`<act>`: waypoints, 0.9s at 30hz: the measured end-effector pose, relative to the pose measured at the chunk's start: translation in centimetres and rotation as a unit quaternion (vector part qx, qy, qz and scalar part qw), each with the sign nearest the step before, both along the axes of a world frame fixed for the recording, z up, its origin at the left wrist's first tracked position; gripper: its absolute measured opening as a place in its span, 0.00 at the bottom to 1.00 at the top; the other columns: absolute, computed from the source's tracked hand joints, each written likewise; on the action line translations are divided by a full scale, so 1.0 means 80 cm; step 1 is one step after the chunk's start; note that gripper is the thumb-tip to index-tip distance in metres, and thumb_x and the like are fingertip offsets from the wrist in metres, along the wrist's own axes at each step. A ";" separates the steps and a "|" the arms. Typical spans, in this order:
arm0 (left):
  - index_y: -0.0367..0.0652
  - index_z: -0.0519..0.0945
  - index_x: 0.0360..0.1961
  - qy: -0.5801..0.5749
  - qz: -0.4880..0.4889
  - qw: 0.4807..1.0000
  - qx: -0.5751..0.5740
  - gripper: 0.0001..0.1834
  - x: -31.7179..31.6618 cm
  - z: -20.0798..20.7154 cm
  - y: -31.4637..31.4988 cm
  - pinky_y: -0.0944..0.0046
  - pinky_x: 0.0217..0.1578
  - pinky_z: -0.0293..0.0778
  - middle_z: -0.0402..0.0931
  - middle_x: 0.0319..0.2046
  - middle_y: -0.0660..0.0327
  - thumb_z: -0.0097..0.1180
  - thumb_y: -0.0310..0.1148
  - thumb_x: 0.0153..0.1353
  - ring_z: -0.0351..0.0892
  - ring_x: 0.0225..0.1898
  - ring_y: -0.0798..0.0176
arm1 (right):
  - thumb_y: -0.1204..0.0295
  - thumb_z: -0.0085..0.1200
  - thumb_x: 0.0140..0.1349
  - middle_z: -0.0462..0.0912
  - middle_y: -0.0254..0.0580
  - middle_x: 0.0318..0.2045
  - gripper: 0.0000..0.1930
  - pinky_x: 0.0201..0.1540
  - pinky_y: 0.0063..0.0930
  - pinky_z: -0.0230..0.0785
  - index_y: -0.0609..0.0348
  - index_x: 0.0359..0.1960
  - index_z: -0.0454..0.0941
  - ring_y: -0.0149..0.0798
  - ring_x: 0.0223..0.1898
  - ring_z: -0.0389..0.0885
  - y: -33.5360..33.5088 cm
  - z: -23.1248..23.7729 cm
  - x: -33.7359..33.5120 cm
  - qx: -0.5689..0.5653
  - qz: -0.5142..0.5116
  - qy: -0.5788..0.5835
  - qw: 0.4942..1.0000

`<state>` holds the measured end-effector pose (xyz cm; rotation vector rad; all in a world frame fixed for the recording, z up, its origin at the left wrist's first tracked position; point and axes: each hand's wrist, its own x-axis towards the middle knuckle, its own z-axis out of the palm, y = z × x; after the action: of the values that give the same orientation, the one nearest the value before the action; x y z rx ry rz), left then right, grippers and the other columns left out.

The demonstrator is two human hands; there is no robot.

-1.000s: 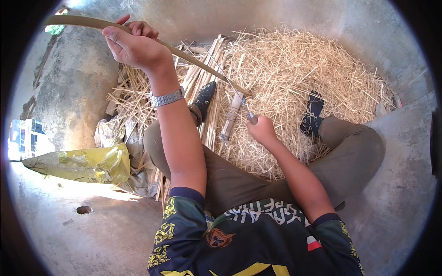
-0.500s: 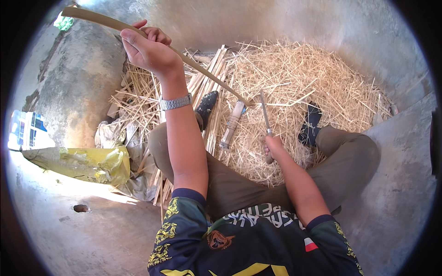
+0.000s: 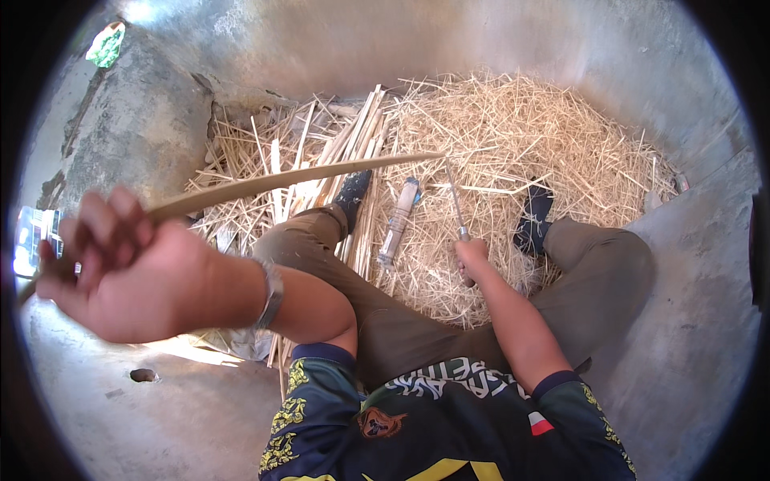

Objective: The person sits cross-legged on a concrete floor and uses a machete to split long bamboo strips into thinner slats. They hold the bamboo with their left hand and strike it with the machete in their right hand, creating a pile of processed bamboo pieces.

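My left hand (image 3: 136, 276), raised at the far left, curls its fingers round a long tan bamboo strip (image 3: 305, 173). The strip slants across to the right, and its far end hangs over the shavings near the knife's tip; whether the two touch I cannot tell. In my right hand (image 3: 472, 260), low between my legs, is a thin knife (image 3: 455, 199), its blade pointing away from me. Left of the knife lies a pale narrow piece with bands round it (image 3: 399, 224), resting on the shavings. Its kind is not clear.
A broad heap of pale shavings (image 3: 521, 120) spreads between and beyond my feet. Long split strips (image 3: 365, 132) lie in a bundle by my left foot (image 3: 350, 196). Concrete wall (image 3: 497, 36) curves behind the heap. A small hole (image 3: 144, 375) opens in the floor at left.
My left hand has swung down and to the left, close to the camera, still gripping the strip, which now lies flatter across the view. My right hand and the knife have barely shifted.
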<state>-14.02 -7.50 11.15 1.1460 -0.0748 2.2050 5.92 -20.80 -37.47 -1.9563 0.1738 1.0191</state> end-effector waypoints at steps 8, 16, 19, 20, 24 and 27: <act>0.33 0.75 0.42 0.005 -0.106 0.994 0.021 0.24 -0.040 -0.003 0.005 0.69 0.16 0.51 0.60 0.20 0.65 0.34 0.44 0.75 0.53 0.17 0.70 | 0.69 0.58 0.57 0.81 0.49 0.24 0.13 0.20 0.38 0.70 0.70 0.34 0.78 0.41 0.19 0.80 0.005 0.036 -0.005 0.011 -0.001 -0.049 0.999; 0.39 0.75 0.38 0.031 -0.125 0.989 -0.078 0.22 0.016 -0.005 0.029 0.70 0.18 0.51 0.64 0.20 0.64 0.39 0.48 0.73 0.57 0.17 0.69 | 0.63 0.56 0.61 0.85 0.54 0.31 0.17 0.32 0.42 0.75 0.69 0.37 0.81 0.46 0.26 0.85 0.004 0.099 -0.008 -0.034 0.152 -0.108 0.982; 0.40 0.75 0.37 0.030 -0.111 0.990 -0.080 0.22 0.013 -0.005 0.028 0.68 0.18 0.52 0.62 0.20 0.64 0.38 0.48 0.73 0.57 0.17 0.68 | 0.58 0.56 0.62 0.87 0.55 0.37 0.19 0.43 0.44 0.77 0.66 0.40 0.83 0.49 0.37 0.87 -0.010 0.093 -0.006 -0.101 0.221 -0.105 0.964; 0.40 0.75 0.37 0.027 -0.102 0.991 -0.077 0.22 0.012 -0.005 0.028 0.68 0.18 0.52 0.62 0.20 0.64 0.38 0.48 0.73 0.57 0.17 0.68 | 0.57 0.56 0.62 0.87 0.55 0.38 0.20 0.45 0.45 0.76 0.65 0.41 0.84 0.50 0.39 0.87 -0.016 0.082 -0.005 -0.113 0.215 -0.104 0.964; 0.39 0.73 0.36 0.024 -0.137 0.989 -0.045 0.21 0.002 -0.007 0.032 0.67 0.19 0.53 0.60 0.21 0.63 0.36 0.45 0.73 0.56 0.18 0.68 | 0.56 0.58 0.61 0.86 0.55 0.42 0.21 0.49 0.45 0.76 0.62 0.44 0.84 0.51 0.46 0.86 -0.031 0.060 -0.009 -0.147 0.209 -0.113 0.960; 0.40 0.75 0.36 0.019 -0.147 0.988 -0.047 0.21 -0.005 -0.008 0.036 0.67 0.18 0.52 0.61 0.20 0.64 0.38 0.47 0.72 0.55 0.17 0.68 | 0.58 0.60 0.61 0.86 0.56 0.43 0.19 0.51 0.45 0.76 0.60 0.45 0.84 0.51 0.47 0.86 -0.032 0.084 -0.013 -0.188 0.248 -0.159 0.937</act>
<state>-14.38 -4.64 10.52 1.0526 -0.1144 1.9060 4.86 -23.34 -30.73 -2.5648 -0.3513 1.0123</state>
